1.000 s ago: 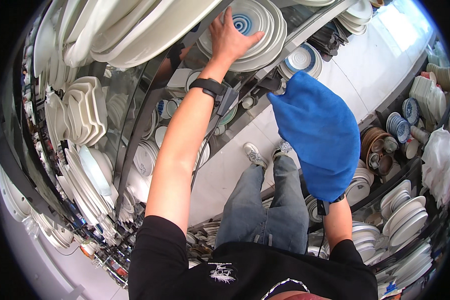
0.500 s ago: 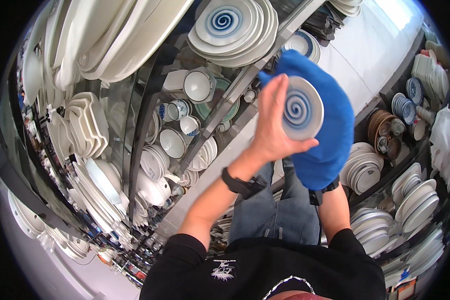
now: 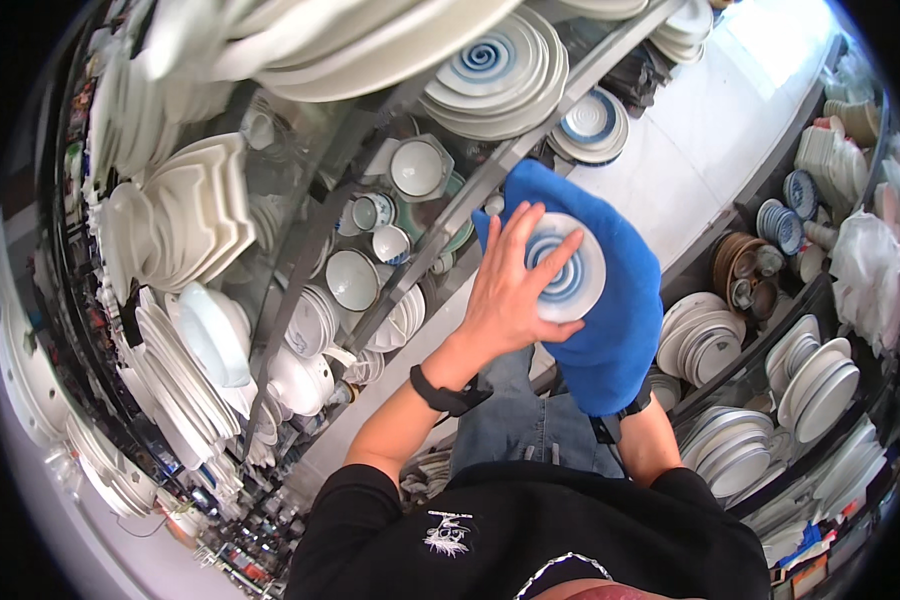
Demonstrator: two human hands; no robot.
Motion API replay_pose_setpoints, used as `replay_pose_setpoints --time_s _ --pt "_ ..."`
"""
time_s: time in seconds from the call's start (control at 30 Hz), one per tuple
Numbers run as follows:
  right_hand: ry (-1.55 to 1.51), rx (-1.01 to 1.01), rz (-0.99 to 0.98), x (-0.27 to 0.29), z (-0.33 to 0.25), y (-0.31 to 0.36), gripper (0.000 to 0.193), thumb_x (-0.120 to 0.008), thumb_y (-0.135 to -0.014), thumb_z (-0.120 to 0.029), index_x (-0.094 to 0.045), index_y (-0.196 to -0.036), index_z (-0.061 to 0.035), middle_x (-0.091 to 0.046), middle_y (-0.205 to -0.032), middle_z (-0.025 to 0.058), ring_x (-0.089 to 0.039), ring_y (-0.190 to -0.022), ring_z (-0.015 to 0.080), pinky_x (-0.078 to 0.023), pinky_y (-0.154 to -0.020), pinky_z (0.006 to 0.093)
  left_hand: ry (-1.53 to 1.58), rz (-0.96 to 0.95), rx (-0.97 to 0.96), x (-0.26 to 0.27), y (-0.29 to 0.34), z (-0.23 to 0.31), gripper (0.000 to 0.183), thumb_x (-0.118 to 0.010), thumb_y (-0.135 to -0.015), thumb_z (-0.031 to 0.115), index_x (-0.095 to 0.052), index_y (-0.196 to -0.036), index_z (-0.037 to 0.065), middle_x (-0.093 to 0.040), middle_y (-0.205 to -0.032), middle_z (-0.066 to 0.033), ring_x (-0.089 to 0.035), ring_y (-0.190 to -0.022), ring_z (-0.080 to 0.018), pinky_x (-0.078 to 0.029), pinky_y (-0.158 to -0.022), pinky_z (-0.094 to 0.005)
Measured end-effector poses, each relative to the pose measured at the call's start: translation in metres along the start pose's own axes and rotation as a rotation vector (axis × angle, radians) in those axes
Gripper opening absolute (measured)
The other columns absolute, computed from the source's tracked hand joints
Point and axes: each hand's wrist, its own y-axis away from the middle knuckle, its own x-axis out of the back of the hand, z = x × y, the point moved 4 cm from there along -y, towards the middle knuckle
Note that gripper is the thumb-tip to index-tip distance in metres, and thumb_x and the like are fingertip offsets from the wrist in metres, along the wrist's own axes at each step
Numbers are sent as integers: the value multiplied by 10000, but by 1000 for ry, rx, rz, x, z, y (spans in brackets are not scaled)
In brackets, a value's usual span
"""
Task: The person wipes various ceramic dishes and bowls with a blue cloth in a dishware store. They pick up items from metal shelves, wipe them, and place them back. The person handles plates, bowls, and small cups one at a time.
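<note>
A small white dish (image 3: 587, 275) with a blue spiral is held in front of me, its face toward the camera. My left hand (image 3: 495, 300) grips it from the left: the fingers reach over the spiral and the thumb lies at the lower rim. Behind the dish spreads a blue cloth (image 3: 615, 330). It covers my right hand completely; only the black-banded wrist and forearm (image 3: 650, 440) come out below it, so the right fingers are hidden.
At the upper left, glass shelves hold a stack of spiral-patterned plates (image 3: 530, 80), bowls (image 3: 352, 280) and wavy white dishes (image 3: 200, 210). More plate stacks (image 3: 705, 345) line the right side, near a clear plastic bag (image 3: 868, 265). Pale floor tiles (image 3: 700, 140) run between.
Both hands, the dish and the cloth have shifted left and down. My left fingers have moved from the dish's edge to lie across its face. The view has turned slightly.
</note>
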Motion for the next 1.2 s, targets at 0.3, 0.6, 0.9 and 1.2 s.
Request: replay_pose_setpoints --time_s 0.3,0.6,0.9,1.2 --pt "143 73 -149 -157 16 99 425 -618 -985 -186 -538 -1361 -5 -676 -1194 92 -682 -983 145 -574 -875 310 -43 40 -155 151 91 98 884 -884 -624 315 -574 -1436 155 -401 -1525 -236 -359 -1448 -448 -290 -1189 -597" --pt "280 294 -347 -352 35 141 549 -660 -955 -93 -443 -1457 -44 -628 -1264 75 -651 -1088 162 -554 -928 317 277 797 -247 245 206 118 999 -890 -756 177 -326 -1577 104 -349 -1562 -206 -394 -1422 -366 -369 -1151 -463" --pt "316 413 -346 -402 84 158 409 -569 -1036 -78 -457 -1430 -71 -639 -1233 72 -664 -1037 156 -575 -873 314 690 882 196 231 304 102 351 -608 -1020 177 -503 -1305 -1 -601 -1110 -103 -585 -982 -171 -476 -869 -319" --pt "512 620 -310 -390 83 153 362 -524 -1046 -47 -478 -1403 -7 -634 -1217 67 -621 -1067 135 -505 -942 286 581 928 253 244 281 115 398 -511 -1084 345 -614 -1057 -38 -637 -765 -131 -594 -667 -181 -475 -631 -353"
